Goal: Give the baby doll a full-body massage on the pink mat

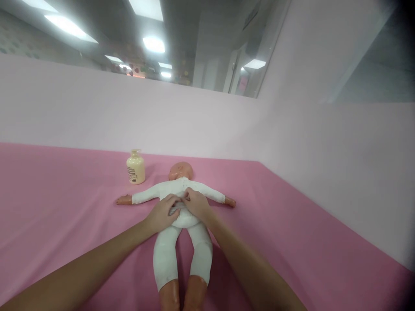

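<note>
A baby doll lies on its back with its arms spread and its legs toward me. White covering wraps its trunk and limbs, leaving the head, hands and lower legs bare. On the left side of its belly rests my left hand, thumb and fingers apart around some wrinkled white material. My right hand is on the right side of the chest and belly, its fingertips bunched together near the middle. Whatever lies between those fingertips is too small to make out. Both hands touch the doll and nearly meet.
A pale yellow pump bottle stands left of the doll's head. The pink padded surface ends at a white wall behind and another at the right. A large window or mirror with reflected ceiling lights is above.
</note>
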Tool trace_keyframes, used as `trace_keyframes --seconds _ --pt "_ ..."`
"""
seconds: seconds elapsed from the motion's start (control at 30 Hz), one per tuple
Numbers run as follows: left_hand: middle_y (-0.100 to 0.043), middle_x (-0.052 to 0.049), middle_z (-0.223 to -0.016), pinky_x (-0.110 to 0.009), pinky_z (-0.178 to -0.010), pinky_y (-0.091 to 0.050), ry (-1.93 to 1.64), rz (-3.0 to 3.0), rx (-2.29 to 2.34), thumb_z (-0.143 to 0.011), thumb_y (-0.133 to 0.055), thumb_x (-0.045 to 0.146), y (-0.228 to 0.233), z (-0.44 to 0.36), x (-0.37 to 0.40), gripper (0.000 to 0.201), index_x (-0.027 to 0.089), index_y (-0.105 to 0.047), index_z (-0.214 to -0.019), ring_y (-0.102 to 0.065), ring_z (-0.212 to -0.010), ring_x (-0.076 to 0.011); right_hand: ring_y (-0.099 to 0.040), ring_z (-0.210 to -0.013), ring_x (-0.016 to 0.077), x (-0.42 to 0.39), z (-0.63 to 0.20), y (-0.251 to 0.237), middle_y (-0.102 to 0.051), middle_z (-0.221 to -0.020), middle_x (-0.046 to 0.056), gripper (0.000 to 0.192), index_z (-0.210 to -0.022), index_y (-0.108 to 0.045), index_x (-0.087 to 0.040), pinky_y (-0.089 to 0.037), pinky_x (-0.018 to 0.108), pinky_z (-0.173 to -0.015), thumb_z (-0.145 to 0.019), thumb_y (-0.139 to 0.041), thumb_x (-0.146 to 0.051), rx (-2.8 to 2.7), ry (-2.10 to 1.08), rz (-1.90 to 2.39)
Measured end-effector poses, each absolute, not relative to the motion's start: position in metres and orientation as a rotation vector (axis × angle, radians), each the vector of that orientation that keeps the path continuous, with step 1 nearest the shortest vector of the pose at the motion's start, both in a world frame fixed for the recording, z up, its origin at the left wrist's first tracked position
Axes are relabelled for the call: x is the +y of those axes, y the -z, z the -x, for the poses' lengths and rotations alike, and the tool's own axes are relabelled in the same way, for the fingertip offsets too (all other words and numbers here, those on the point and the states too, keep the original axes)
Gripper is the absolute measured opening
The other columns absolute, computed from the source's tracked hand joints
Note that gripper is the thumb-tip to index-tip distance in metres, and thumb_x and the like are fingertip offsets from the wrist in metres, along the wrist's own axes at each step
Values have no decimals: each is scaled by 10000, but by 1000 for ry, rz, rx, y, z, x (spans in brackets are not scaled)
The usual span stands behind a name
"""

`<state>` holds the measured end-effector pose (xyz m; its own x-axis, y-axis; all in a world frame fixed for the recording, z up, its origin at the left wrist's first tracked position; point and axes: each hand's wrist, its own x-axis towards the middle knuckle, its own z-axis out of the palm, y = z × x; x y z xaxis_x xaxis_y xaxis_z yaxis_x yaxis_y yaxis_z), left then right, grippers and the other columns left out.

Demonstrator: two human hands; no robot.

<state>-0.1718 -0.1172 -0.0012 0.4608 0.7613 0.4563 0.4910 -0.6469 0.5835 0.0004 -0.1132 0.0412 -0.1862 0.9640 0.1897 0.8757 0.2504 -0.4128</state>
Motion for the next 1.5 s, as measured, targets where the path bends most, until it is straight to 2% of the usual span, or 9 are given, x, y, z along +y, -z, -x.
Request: trace_keyframes --seconds 0.2,0.43,0.53,0.67,0.83,0.97,1.2,1.37,1.5 --pt "-259 -87 -1592 -396 -903 -505 -764 -2187 1267 -851 -498 451 -8 173 -114 649 230 -395 -1452 -623 -1076 -262 -638 -922 196 -104 -5 -33 -694 -993 46 334 -1258 -518 -233 -407 290 -775 -951 -430 -331 -2085 -331 1612" --pt "-185 8 -1608 -368 -1059 -422 -766 -2006 1257 -874 -453 504 -3 175 -99 680 274 -326 -1501 -431 -1366 -284 -581 -802 163 -95 -10 -27 -656 -876 12 177 -972 -602 -218 -403 282 -762 -933 -457 -312 -2072 -289 1602" --pt "-157 -7 -1614 -366 -1166 -284 -786 -2024 1251 -883 -442 495 3 174 -94 708 230 -280 -1520 -225 -1476 -257 -538 -1045 215 -95 -9 -20 -608 -1171 79 289 -1153 -576 -194 -383 339 -948 -906 -518 -331 -2027 -101 1609" --pt "-108 -23 -1623 -389 -1181 -245 -737 -2072 1238 -886 -435 504 4 174 -94 713 234 -258 -1521 -204 -1480 -271 -450 -1210 299 -102 -6 -21 -485 -1372 111 548 -1407 -405 -225 -352 464 -1019 -915 -493 -450 -2092 -63 1689" --pt "-310 -74 -1574 -403 -1111 -351 -798 -2228 1214 -898 -439 476 3 178 -101 526 226 -476 -1359 -386 -1391 -286 -529 -1105 312 -124 -1 -48 -557 -1265 150 401 -1240 -563 -174 -436 445 -894 -930 -455 -404 -2304 -52 1770" --pt "-620 -89 -1197 -408 -917 -458 -823 -2460 1125 -898 -465 415 -3 180 -106 251 204 -596 -936 -572 -1057 -261 -597 -885 268 -142 4 -74 -658 -985 161 249 -926 -684 -119 -447 374 -766 -894 -492 -275 -2477 -91 1762" --pt "-529 -7 -686 -314 -671 -394 -776 -2550 1042 -891 -449 333 -8 178 -107 238 209 -452 -688 -504 -724 -185 -530 -594 162 -138 -13 -92 -621 -627 32 149 -615 -649 -202 -390 314 -589 -758 -649 -244 -2532 -504 1641" --pt "-564 20 -736 -289 -640 -386 -814 -2274 1159 -851 -517 416 -1 179 -103 233 218 -566 -963 -531 -685 -163 -556 -662 170 -107 -25 -59 -641 -699 21 105 -723 -674 -222 -414 301 -605 -776 -654 -311 -2246 -658 1479" --pt "-587 18 -778 -293 -655 -405 -805 -2155 1232 -836 -528 481 -1 181 -98 502 226 -512 -1268 -570 -708 -175 -593 -706 197 -97 -21 -31 -622 -708 14 366 -1170 -610 -237 -412 309 -637 -835 -616 -385 -2085 -503 1506"
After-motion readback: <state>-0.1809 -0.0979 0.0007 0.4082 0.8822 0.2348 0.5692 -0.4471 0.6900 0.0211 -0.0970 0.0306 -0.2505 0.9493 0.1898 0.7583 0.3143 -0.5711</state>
